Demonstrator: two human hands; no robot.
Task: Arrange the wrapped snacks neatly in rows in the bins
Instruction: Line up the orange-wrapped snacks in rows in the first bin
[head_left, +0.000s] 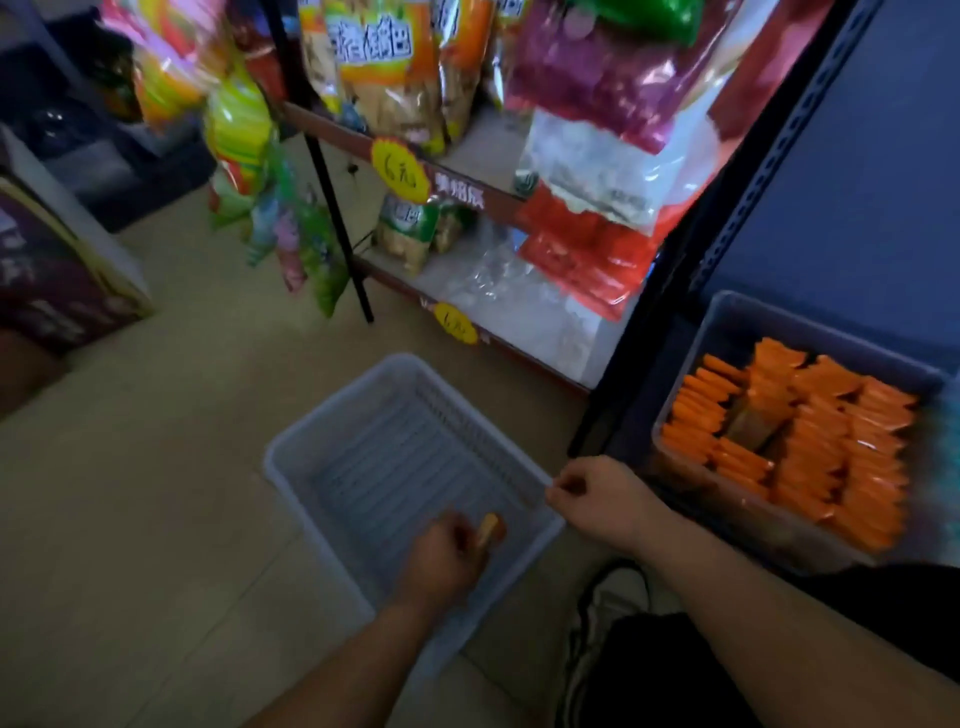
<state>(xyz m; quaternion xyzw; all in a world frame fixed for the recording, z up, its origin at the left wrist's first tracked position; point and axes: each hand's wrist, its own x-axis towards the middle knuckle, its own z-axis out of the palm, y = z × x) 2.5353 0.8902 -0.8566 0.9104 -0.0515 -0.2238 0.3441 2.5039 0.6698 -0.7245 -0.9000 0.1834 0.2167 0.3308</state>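
A translucent white bin stands on the floor in front of me, nearly bare inside. My left hand reaches into its near part and grips a small orange wrapped snack. My right hand has its fingers curled at the bin's right rim; whether it holds the rim is unclear. To the right, a second clear bin sits on a low dark shelf, filled with rows of orange wrapped snacks around a brownish packet in the middle.
A metal rack with hanging snack bags and yellow price tags stands behind the floor bin. A black upright separates it from the right shelf. A cardboard box sits at left. My shoe is near the bin.
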